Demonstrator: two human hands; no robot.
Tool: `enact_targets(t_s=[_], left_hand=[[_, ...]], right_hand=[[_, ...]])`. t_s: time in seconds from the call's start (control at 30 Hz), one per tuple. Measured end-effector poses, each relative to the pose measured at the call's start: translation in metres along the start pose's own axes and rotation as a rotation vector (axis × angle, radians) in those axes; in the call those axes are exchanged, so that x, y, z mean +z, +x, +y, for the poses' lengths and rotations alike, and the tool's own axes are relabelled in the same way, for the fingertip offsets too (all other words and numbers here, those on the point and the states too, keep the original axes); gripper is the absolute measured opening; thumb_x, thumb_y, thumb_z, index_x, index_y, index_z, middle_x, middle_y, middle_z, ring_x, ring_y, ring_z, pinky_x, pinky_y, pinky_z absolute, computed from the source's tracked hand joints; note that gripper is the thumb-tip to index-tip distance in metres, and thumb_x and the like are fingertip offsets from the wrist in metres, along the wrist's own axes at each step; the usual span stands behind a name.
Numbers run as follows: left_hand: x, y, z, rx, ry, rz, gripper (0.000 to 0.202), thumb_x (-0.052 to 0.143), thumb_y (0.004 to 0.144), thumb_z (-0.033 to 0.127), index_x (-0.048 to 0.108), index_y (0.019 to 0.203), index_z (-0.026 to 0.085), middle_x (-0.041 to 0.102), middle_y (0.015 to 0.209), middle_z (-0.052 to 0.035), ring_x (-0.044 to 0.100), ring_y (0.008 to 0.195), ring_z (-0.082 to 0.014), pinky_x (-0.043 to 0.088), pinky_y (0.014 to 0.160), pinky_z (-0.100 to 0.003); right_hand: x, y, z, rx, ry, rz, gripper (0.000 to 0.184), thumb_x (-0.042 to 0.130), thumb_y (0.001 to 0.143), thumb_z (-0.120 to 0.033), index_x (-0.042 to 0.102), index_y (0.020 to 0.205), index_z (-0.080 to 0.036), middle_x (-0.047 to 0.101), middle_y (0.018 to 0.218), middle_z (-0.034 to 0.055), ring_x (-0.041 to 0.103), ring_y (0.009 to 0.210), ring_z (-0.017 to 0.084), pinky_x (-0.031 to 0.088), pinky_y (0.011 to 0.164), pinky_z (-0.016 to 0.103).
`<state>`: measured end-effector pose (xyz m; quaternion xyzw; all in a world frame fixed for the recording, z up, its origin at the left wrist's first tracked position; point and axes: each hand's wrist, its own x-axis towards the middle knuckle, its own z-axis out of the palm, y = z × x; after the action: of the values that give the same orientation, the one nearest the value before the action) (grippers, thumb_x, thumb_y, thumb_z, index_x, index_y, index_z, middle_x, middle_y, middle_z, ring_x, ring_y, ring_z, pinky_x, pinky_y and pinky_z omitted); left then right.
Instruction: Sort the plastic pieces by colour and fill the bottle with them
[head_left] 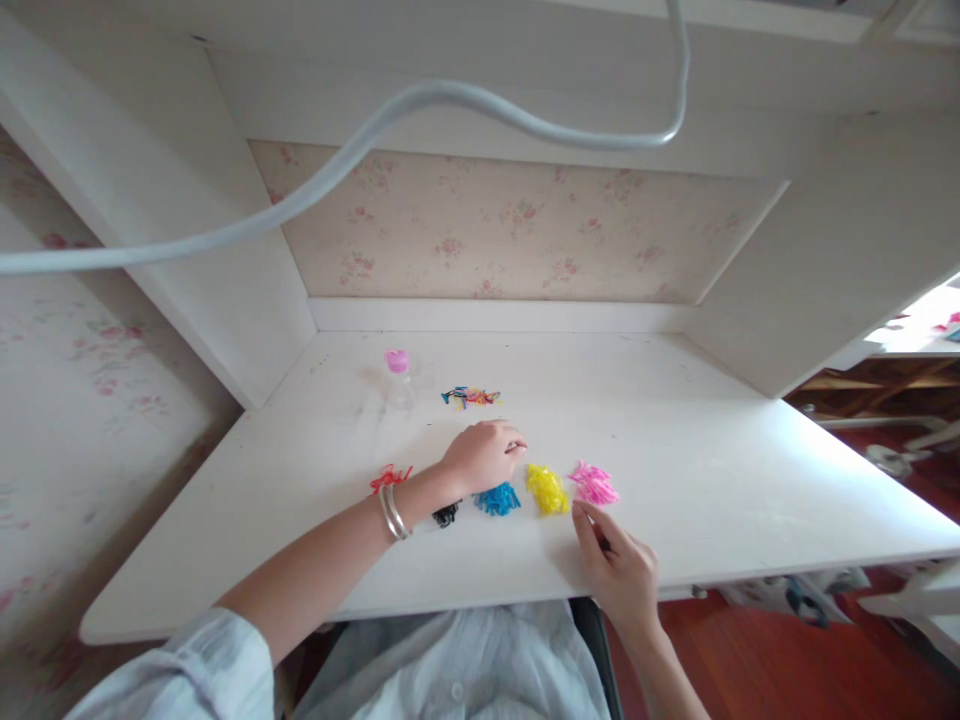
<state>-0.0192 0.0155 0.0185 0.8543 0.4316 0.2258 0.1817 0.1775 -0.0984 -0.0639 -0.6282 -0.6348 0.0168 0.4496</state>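
Note:
My left hand [486, 455] reaches over the desk just above a pile of blue rubber bands [498, 499], its thumb and fingertips pinched together. What that pinch holds, if anything, is too small to make out. My right hand [616, 560] is also closed in a pinch, with its fingertips beside a yellow pile of rubber bands [548, 489] and below a pink pile of bands [594, 483]. Partly behind my left wrist lie red bands [390, 478] and black bands [445, 515]. Farther back is a mixed-colour heap of small bands [472, 397].
A clear little bottle with a pink cap [397, 362] stands at the back left of the white desk [720, 460]. Side panels and a low back wall frame the desk. Across the upper view runs a white cable [450, 92].

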Motion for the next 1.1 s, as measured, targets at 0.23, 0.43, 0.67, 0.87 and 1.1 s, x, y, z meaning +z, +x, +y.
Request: enact_targets(t_s=[0.23,0.43,0.67,0.87,1.1], left_hand=[[-0.058,-0.071,-0.034,-0.165,-0.131,0.217,0.024,0.047,0.087,0.03,0.069,0.089,0.02,0.069,0.085,-0.0016,0.062,0.074,-0.014,0.047,0.071,-0.024],[-0.066,-0.163,-0.083,-0.557,-0.232,0.399,0.03,0.053,0.082,0.046,0.068,0.092,0.022,0.071,0.097,-0.0017,0.064,0.087,-0.0184,0.049,0.077,-0.025],[-0.051,-0.2,-0.109,-0.684,-0.222,0.454,0.037,0.051,0.082,0.051,0.067,0.095,0.021,0.071,0.093,-0.0021,0.064,0.083,-0.0195,0.049,0.074,-0.027],[-0.052,-0.198,-0.108,-0.669,-0.26,0.455,0.035,0.052,0.083,0.049,0.067,0.095,0.021,0.07,0.095,-0.0019,0.064,0.084,-0.0187,0.049,0.075,-0.027],[-0.051,-0.199,-0.111,-0.635,-0.253,0.439,0.033,0.051,0.084,0.046,0.067,0.098,0.02,0.07,0.097,-0.0032,0.064,0.084,-0.0185,0.05,0.073,-0.026]], right_hand=[[0.0,0.006,-0.001,0.174,0.071,-0.102,0.032,0.055,0.084,-0.045,0.071,0.087,-0.017,0.047,0.049,-0.005,0.042,0.043,0.007,0.035,0.046,0.018],[0.004,0.047,-0.036,0.129,0.086,-0.371,0.037,0.048,0.085,-0.049,0.071,0.086,-0.02,0.052,0.05,-0.0035,0.043,0.043,0.009,0.032,0.043,0.02],[0.061,0.115,-0.094,-0.037,-0.155,-0.639,0.029,0.046,0.085,-0.04,0.071,0.093,-0.029,0.067,0.07,-0.0016,0.059,0.064,0.012,0.039,0.06,0.021],[0.133,0.144,-0.094,0.038,-0.354,-0.734,0.032,0.049,0.081,-0.042,0.071,0.1,-0.028,0.069,0.1,0.0056,0.062,0.092,0.021,0.044,0.078,0.029],[0.163,0.152,-0.092,0.06,-0.425,-0.713,0.039,0.039,0.085,-0.043,0.067,0.108,-0.028,0.068,0.103,0.0075,0.063,0.093,0.024,0.046,0.079,0.035]])
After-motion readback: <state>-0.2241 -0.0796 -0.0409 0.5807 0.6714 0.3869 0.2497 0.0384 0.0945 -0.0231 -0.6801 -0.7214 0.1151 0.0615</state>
